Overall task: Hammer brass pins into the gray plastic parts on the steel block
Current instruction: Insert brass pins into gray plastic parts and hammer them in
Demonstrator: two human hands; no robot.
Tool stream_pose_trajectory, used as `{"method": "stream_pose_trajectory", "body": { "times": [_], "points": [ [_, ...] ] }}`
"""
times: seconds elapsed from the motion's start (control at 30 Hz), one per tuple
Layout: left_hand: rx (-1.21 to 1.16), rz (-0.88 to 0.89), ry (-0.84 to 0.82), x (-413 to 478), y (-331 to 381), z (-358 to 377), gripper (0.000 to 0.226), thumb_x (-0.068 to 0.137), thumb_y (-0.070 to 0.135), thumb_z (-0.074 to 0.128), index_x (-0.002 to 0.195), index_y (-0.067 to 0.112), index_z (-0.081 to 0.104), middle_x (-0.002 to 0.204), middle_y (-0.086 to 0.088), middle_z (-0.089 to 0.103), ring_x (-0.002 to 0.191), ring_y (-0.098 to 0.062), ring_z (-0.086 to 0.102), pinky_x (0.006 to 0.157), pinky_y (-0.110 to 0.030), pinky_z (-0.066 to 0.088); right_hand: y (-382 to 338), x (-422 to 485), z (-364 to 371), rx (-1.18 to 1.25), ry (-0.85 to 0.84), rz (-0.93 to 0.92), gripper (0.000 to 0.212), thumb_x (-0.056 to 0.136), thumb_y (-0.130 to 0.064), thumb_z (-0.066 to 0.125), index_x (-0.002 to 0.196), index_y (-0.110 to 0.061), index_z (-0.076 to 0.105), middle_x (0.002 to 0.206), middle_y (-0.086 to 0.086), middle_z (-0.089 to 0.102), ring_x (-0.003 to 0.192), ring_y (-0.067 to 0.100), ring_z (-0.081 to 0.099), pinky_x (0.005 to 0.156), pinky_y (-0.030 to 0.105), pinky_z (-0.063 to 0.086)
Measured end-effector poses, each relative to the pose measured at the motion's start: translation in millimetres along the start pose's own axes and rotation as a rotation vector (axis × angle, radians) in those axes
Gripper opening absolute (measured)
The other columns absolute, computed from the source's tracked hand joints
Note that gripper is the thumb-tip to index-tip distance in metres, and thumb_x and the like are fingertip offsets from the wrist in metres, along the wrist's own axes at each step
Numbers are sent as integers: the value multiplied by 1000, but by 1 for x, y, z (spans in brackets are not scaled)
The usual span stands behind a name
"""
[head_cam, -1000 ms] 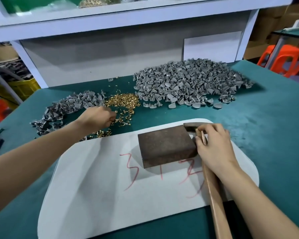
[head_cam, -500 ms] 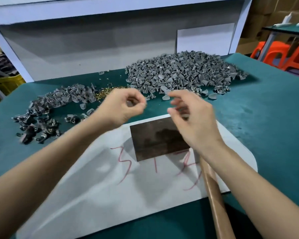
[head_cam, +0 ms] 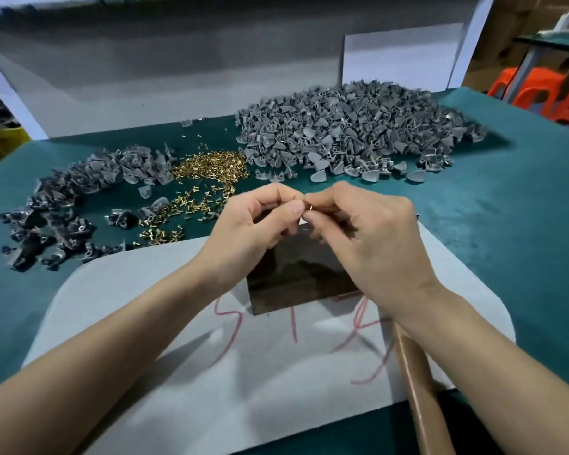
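**While Two Hands Met Above the Steel Block, One Brass Pin Showed Between Them**

Where the green tabletop point(head_cam: 506, 241) spread across the view, everything on it lay loose in heaps or flat on the cloth. A white sheet point(head_cam: 178, 372) with rounded corners covered the near middle of it and bore red scrawled marks point(head_cam: 227, 316). Far back on the right sat the big heap of gray plastic parts point(head_cam: 352, 126), pale and piled deep. A lower, darker scatter of parts point(head_cam: 79, 192) trailed along the left side, well apart from the sheet's centre. Between the two heaps lay the loose brass pins point(head_cam: 211, 165), thick at the back and thinning toward the sheet's far edge.

On the sheet stood the steel block point(head_cam: 296, 277), dark and flat-topped, its far half hidden under the hands. A wooden hammer handle point(head_cam: 421, 389) lay just beside it on the right, running out at the bottom edge under the right forearm; the head could not be seen.

Both hands hovered over the block's far edge. The right hand point(head_cam: 368, 231) pinched a single brass pin point(head_cam: 309, 207) at its fingertips. The left hand point(head_cam: 253, 228) had its fingers curled in and its thumb tip close against that pin; whether it held anything inside could not be told. No gray part showed on the block's visible top.
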State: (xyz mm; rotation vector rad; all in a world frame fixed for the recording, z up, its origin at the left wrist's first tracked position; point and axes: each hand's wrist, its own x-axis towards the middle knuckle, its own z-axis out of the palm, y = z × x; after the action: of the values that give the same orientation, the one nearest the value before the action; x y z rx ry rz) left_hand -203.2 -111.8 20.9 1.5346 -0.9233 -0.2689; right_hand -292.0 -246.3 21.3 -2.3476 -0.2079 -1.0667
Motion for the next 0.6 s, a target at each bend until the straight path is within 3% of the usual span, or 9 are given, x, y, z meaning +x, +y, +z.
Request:
{"method": "stream_pose_trajectory", "body": {
  "times": [0.17,0.27,0.47,0.6],
  "points": [
    [59,6,41,1,-2,5,12,85,24,57,79,21,66,59,10,56,49,-1,41,51,-12,34,7,0,-1,-66,75,17,12,85,-7,67,95,-7,74,79,6,65,70,15,58,68,20,46],
    [24,-11,14,2,-1,3,12,86,26,63,76,23,68,57,10,56,48,-2,39,50,-12,34,5,-1,-1,20,133,96,12,82,-10,71,93,-12,76,79,4,56,71,9,51,67,10,37],
    [-43,-47,-72,6,1,-6,18,85,23,60,70,25,68,57,10,58,49,-1,40,51,-10,35,-6,-1,3,236,175,282,9,75,-13,77,81,-19,74,80,1,58,72,9,55,68,18,45],
    [-74,-84,-89,7,1,-9,12,82,21,59,74,20,66,57,9,58,49,0,43,51,-10,36,-7,-2,3,279,180,319,12,72,-13,80,72,-20,70,73,0,60,68,2,53,67,12,40]
  ]
}}
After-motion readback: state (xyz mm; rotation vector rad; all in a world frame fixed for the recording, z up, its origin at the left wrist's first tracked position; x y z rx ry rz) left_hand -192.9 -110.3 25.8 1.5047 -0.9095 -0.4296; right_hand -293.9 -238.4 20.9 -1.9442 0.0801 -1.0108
